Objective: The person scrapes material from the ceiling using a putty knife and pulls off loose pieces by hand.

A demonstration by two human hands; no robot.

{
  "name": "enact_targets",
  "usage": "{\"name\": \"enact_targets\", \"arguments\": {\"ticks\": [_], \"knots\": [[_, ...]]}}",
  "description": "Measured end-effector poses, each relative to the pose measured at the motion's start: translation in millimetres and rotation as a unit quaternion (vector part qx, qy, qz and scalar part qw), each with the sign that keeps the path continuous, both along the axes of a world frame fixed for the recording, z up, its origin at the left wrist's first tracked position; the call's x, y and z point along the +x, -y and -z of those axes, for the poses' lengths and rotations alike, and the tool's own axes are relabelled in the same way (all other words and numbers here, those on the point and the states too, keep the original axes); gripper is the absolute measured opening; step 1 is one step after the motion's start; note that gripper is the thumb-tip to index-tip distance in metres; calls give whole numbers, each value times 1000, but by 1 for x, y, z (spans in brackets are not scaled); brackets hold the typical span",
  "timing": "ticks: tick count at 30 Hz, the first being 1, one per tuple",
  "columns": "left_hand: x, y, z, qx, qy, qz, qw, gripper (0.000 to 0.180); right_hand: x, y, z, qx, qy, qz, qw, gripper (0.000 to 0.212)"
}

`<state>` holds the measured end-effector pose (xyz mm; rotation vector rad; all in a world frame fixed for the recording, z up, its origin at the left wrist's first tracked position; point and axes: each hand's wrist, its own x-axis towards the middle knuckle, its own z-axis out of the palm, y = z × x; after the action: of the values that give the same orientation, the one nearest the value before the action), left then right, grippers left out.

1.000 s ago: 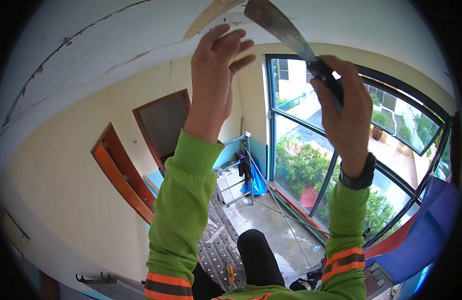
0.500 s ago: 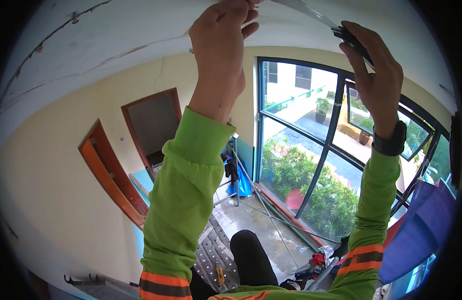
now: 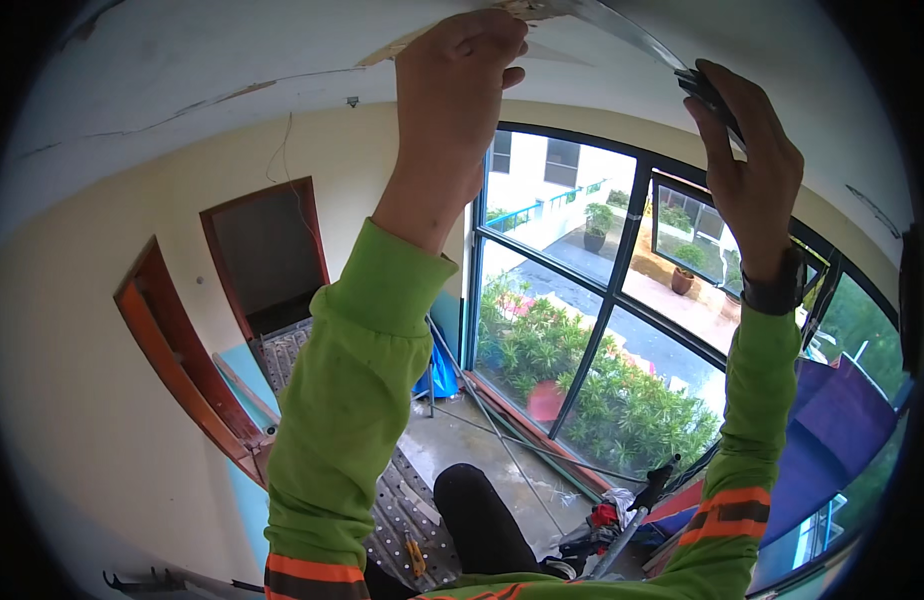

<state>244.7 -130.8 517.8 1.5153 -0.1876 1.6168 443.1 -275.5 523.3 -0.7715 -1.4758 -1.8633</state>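
Note:
Both my arms reach up to the white ceiling. My left hand is closed, fingers curled together beside a broken, peeling patch of ceiling; whether something small is pinched there is hidden. A crack with a bare brownish edge runs left from that patch. My right hand grips the black handle of a tool between thumb and fingers. From the handle a long, thin metal blade stretches up and left along the ceiling toward the patch. The blade's far end is lost near the top edge.
Below lies a perforated metal platform with a yellow-handled tool on it. A black-framed window fills the right side. Cloths lie low at the right, near a purple sheet. Loose wire hangs above a doorway.
The view has tilted and shifted, so more of the broken ceiling patch shows. My left hand appears slightly lower in the picture. My right hand keeps its grip on the bladed tool.

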Motion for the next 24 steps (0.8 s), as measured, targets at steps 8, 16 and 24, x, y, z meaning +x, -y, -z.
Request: {"name": "enact_targets", "arguments": {"ticks": [8,16,24], "knots": [[18,7,-4,-5,42,67,997,29,11,-2,-17,-179,-112,-47,976,30],[17,33,-5,-63,69,40,995,30,21,17,-13,-115,-31,-15,993,33],[29,47,-13,-50,103,-235,965,23,19,7,13,-81,-74,-48,993,29]]}}
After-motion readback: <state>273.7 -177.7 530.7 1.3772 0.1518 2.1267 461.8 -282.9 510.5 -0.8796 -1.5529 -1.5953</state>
